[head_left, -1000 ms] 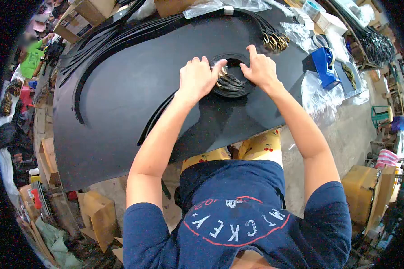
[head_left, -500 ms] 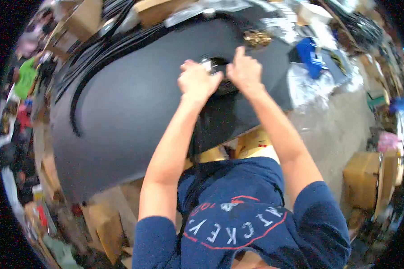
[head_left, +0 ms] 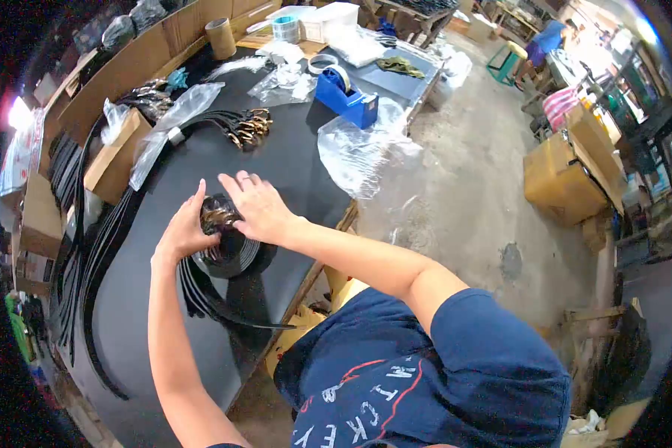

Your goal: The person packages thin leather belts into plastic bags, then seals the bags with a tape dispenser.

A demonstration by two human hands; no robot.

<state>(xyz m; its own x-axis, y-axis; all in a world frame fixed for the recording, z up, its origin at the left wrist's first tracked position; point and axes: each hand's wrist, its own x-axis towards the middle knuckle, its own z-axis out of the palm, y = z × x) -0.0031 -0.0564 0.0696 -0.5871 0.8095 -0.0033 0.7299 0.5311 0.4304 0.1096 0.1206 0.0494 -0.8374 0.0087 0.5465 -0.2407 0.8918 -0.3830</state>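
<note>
A bundle of black belts [head_left: 235, 257] lies coiled on the dark tabletop, with gold-coloured metal ends gathered at its top. My left hand [head_left: 185, 230] is around the left side of this coil, thumb over it and fingers along its far side. On the other side is my right hand [head_left: 260, 210], its fingers stretched out beyond the coil and its thumb near the metal ends. Several loose strap tails [head_left: 201, 295] run from the coil toward my body. Whether my right palm presses on the coil is hidden.
A second belt bundle with gold-coloured buckles [head_left: 250, 128] lies farther back, wrapped by a white band. A blue tape dispenser [head_left: 347, 101] stands near clear plastic bags [head_left: 362, 153]. Cardboard boxes [head_left: 564, 175] stand on the right-hand floor. A person [head_left: 549, 45] is far off.
My view has swung right, so the coil and both hands now appear farther left and lower. Both hands stay at the coil, and my right-hand fingers are now stretched out across its far side.
</note>
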